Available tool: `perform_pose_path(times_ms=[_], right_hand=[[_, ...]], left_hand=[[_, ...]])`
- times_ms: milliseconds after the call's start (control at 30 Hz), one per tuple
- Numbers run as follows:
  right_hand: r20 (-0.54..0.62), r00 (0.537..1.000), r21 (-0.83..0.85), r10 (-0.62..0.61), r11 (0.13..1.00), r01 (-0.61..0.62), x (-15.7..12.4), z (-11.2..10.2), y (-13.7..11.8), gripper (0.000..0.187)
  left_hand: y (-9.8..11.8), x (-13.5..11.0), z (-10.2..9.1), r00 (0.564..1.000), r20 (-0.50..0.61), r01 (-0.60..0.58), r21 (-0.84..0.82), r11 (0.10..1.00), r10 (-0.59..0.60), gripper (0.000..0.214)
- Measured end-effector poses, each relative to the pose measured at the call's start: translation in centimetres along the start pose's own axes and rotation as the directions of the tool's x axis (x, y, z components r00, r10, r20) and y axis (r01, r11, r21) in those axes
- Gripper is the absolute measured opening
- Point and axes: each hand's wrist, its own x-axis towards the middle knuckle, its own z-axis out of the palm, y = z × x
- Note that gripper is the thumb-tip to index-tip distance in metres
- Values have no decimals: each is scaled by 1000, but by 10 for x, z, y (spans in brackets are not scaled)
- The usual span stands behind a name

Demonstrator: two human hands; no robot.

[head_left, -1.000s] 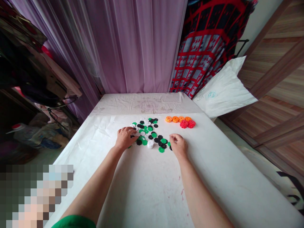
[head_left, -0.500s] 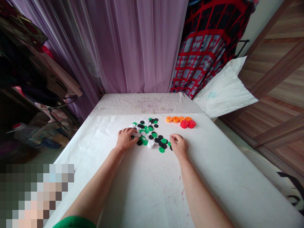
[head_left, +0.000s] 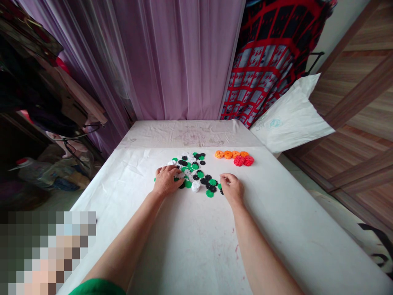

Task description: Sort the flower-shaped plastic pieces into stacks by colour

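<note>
Green, black and white notched plastic discs (head_left: 188, 172) lie loosely piled in the middle of the table. My left hand (head_left: 167, 179) rests over the left side of this pile, its fingers spread across the discs and hiding some of them. A short stack of white discs (head_left: 195, 187) stands at the pile's near edge. Close to the right end of the pile, beside a few green and black discs (head_left: 210, 183), is my right hand (head_left: 232, 186). Its fingers are curled together, and whatever may be between them is hidden.
Orange disc stacks (head_left: 227, 155) stand in a row at the right, with red disc stacks (head_left: 244, 160) just in front. The white-covered table (head_left: 196, 246) reaches back to a purple curtain (head_left: 184, 61). A white sack (head_left: 288, 119) leans at its right edge.
My left hand has shifted slightly to the right and nearer over the pile, uncovering a green disc at its left. My right hand stays nearly where it was.
</note>
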Motion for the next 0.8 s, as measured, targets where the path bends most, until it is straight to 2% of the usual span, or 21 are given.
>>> perform_pose_path(times_ms=[400, 567, 633, 800], right_hand=[[9, 1000, -2, 3, 1000, -3, 0, -2, -1, 33], [-2, 1000, 4, -14, 1000, 14, 0, 0, 1, 32], [-1, 1000, 4, -15, 1000, 15, 1, 1, 2, 32], [-8, 1000, -5, -5, 1000, 5, 1, 1, 0, 31]], left_hand=[[1, 5, 4, 1000, 11, 16, -38, 999, -15, 21], [-3, 2, 1, 997, -21, 68, -151, 986, -72, 24], [-1, -2, -3, 999, -32, 32, -198, 980, -39, 25], [18, -11, -9, 988, 22, -142, -281, 949, 154, 25]])
